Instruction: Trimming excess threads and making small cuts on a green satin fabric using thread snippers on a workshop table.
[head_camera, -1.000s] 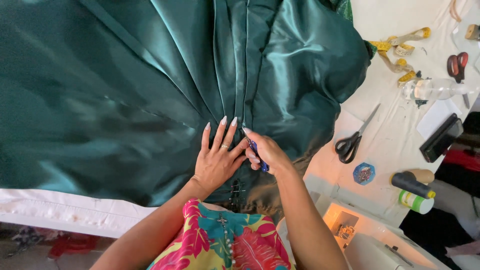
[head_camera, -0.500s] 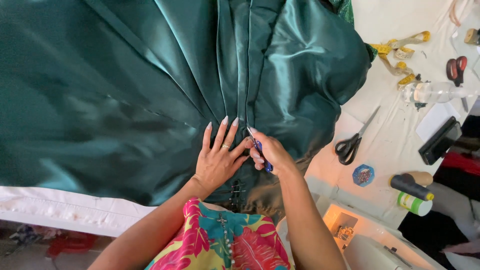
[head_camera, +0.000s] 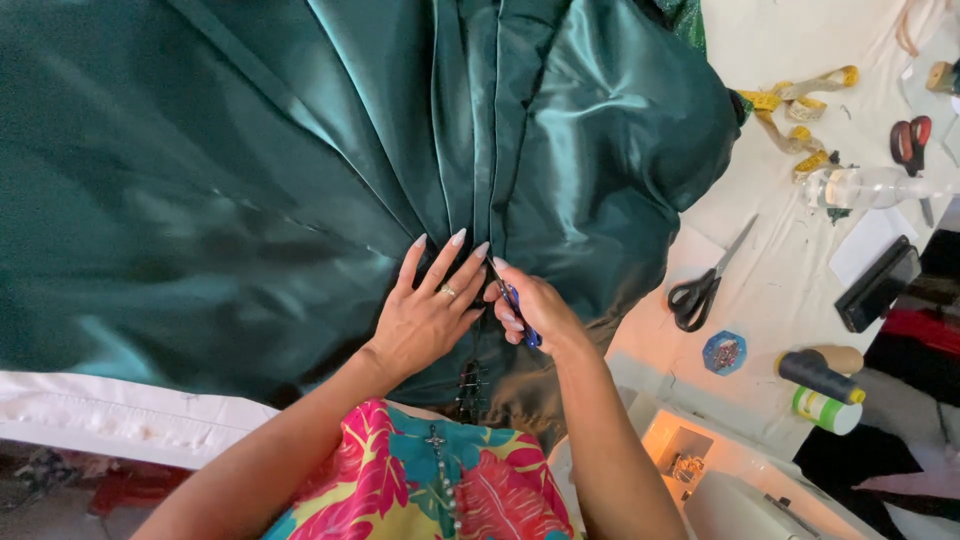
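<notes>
Satin, dark green and glossy, lies spread across the tabletop (head_camera: 800, 300) in front of you, its pleats running together toward your hands. Your left hand (head_camera: 428, 312) rests flat on the green satin fabric (head_camera: 300, 200), its fingers (head_camera: 455, 255) spread wide and pressing the cloth down beside the central fold. Your right hand (head_camera: 530, 310) sits just beside it, touching the same fold, fingers pinching a small blue-handled tool (head_camera: 520, 315) whose tip meets the seam; its exact kind is too small to tell. Against half a second ago your two hands sit in nearly the same spot, with the right one edged only slightly along the fold, so the work at that seam looks slow and close rather than finished. Further right on the white cloth lie black-handled scissors (head_camera: 700, 290), a small blue hexagonal box (head_camera: 724, 352), two thread spools (head_camera: 825, 385), then a yellow measuring tape (head_camera: 800, 110) and red-handled scissors (head_camera: 908, 140).
</notes>
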